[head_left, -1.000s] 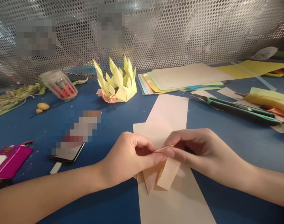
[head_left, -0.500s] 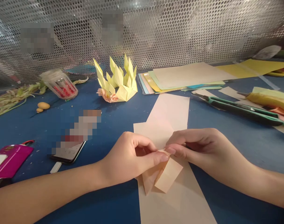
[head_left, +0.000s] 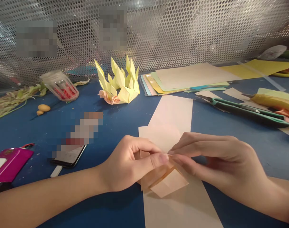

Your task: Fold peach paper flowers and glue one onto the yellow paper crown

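A small folded piece of pale peach paper (head_left: 169,183) is held between my two hands, its loose flaps pointing down toward me. My left hand (head_left: 137,163) pinches it between thumb and fingers from the left. From the right, my right hand (head_left: 213,161) pinches the same paper near its top edge, the fingertips of both hands almost touching. The fold under the fingertips is partly hidden. Beneath lie overlapping pale paper strips (head_left: 174,110), one running toward me under the hands.
Behind stand a yellow folded-paper crown (head_left: 123,85) and a tilted plastic jar (head_left: 61,87) with red bits. Stacked coloured sheets (head_left: 189,77) lie along the perforated metal screen (head_left: 182,34). Green-handled scissors (head_left: 249,110) rest at right; a phone (head_left: 73,148) and a magenta case (head_left: 15,163) at left.
The folded paper has turned, so its lower flap lies more sideways. My right hand has rolled, showing more of its back, with its fingers straighter. Surrounding things stay put.
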`<action>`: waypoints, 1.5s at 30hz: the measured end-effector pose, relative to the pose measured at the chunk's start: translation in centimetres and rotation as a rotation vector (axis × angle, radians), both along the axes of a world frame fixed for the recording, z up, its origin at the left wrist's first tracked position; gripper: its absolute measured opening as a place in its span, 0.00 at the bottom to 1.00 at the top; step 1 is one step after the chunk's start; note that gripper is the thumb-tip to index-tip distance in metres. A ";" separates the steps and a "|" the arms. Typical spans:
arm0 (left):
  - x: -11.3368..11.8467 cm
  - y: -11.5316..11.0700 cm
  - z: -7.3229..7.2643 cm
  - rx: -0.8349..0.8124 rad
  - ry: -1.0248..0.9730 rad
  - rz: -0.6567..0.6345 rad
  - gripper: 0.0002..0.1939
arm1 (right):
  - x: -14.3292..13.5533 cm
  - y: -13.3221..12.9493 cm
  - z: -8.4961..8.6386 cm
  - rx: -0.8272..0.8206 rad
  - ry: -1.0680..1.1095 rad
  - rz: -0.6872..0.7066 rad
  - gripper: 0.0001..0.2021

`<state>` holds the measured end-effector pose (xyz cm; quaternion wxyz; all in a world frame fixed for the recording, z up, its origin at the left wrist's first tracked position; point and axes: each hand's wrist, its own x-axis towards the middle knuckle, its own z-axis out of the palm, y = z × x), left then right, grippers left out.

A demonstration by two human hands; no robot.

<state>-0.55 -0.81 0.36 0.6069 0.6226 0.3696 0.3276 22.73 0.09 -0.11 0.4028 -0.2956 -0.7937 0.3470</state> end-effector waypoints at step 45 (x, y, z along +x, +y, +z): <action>0.5 -0.1 -0.2 -0.007 0.080 0.158 0.06 | 0.3 0.3 -0.4 -0.296 -0.016 -0.111 0.20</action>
